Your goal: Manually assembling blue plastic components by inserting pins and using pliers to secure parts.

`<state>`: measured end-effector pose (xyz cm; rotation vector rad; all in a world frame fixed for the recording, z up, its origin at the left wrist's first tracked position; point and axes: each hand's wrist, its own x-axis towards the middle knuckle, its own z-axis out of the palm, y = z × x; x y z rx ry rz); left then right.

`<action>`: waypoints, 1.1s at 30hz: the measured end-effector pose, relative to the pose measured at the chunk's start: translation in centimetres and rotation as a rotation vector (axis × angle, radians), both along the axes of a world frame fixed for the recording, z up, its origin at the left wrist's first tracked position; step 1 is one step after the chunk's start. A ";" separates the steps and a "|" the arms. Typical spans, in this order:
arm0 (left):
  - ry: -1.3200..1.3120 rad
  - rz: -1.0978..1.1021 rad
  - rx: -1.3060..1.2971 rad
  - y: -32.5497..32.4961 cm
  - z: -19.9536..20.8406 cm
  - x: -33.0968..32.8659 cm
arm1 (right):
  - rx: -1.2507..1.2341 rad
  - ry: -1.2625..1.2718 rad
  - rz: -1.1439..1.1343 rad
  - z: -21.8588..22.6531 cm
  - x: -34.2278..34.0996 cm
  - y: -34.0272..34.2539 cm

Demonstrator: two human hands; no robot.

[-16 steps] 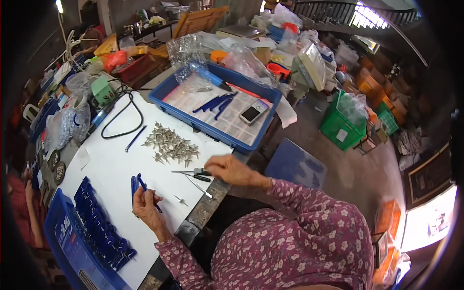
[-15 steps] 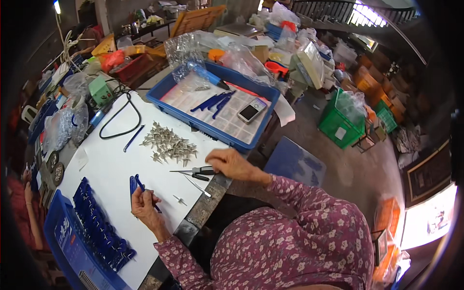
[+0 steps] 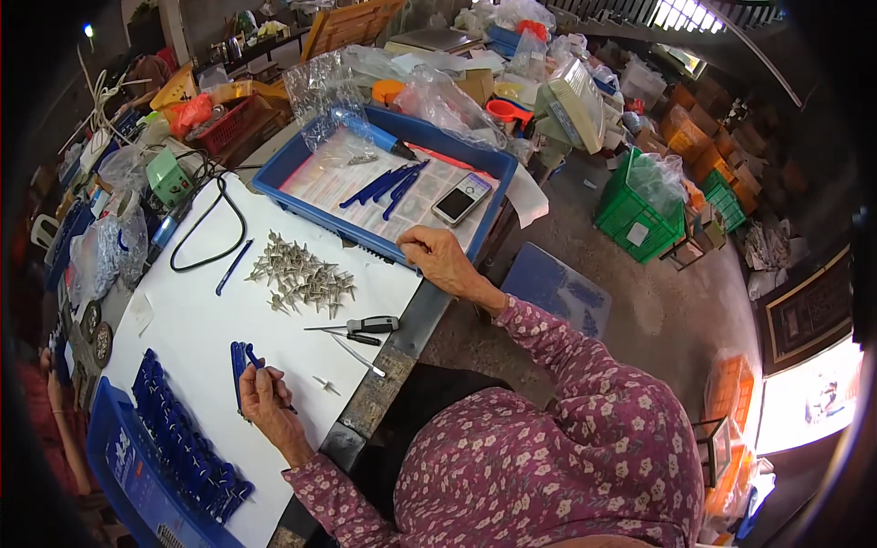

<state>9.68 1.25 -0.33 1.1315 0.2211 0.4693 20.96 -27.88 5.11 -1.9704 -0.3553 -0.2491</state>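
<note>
My left hand (image 3: pixel 268 402) is closed around slim blue plastic pieces (image 3: pixel 239 370) that stick up past the fingertips, above the white work surface (image 3: pixel 206 324). My right hand (image 3: pixel 443 260) is at the near rim of the blue tray (image 3: pixel 365 239), its fingers bent and loosely apart, with nothing visible in them. Below it lies a screwdriver (image 3: pixel 373 324) with a black-and-grey handle, beside another thin tool (image 3: pixel 361 356). A single metal pin-like part (image 3: pixel 325 385) rests right of my left hand. Farther off is a pile of similar metal parts (image 3: pixel 297 274).
Inside the tray are a blue power screwdriver (image 3: pixel 365 132), several blue pieces (image 3: pixel 384 190) and a mobile phone (image 3: pixel 461 199). A row of blue pieces (image 3: pixel 183 438) lies beside a blue bin (image 3: pixel 137 475) at left. A black cord (image 3: pixel 245 224) loops near the green box (image 3: pixel 169 178).
My right hand has moved from beside the screwdriver's handle up to the tray's rim. My left hand still holds the blue pieces, slightly turned. The whole view has shifted a little.
</note>
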 end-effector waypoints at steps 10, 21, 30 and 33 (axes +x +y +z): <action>0.037 -0.020 -0.106 0.0 0.4 -0.2 | 0.079 0.038 0.070 -1.1 0.0 -0.3; -0.014 0.044 0.014 -0.6 3.7 -1.9 | -0.080 0.127 0.089 2.6 2.7 -3.3; 0.105 0.000 0.046 -2.9 5.9 -3.6 | -0.615 -0.117 0.227 -0.2 9.5 -5.0; 0.150 -0.073 0.037 -3.5 6.0 -3.7 | -0.718 -0.154 0.232 -0.2 11.0 -3.6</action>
